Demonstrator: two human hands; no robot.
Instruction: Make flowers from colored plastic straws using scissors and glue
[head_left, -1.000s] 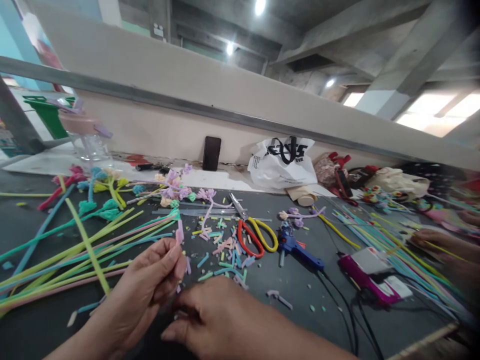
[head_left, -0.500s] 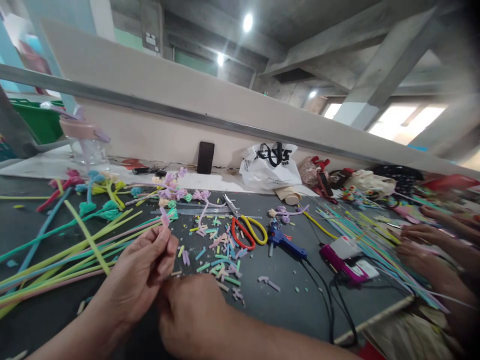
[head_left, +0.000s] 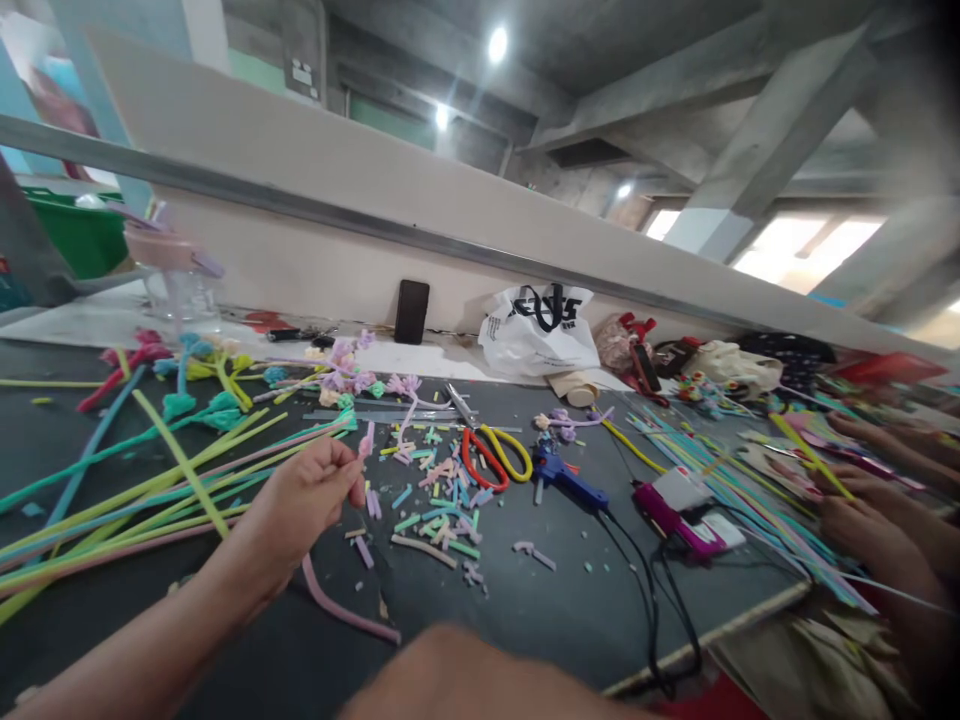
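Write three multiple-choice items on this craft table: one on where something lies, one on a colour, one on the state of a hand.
1. Where do the scissors lie?
A. Right of the glue gun
B. Left of the blue glue gun, among the cut bits
C. On the white bag

2. What colours are the scissor handles?
A. Red and yellow
B. Green and black
C. Both blue

3. What is the left hand doing?
A. Lying flat on the table
B. Gripping the glue gun
C. Pinching a short pink piece at its fingertips

Answers: 1 B, the scissors sit just left of the gun amid coloured scraps. 2 A, one loop is red, the other yellow. 3 C, the piece stands up from the closed fingertips.
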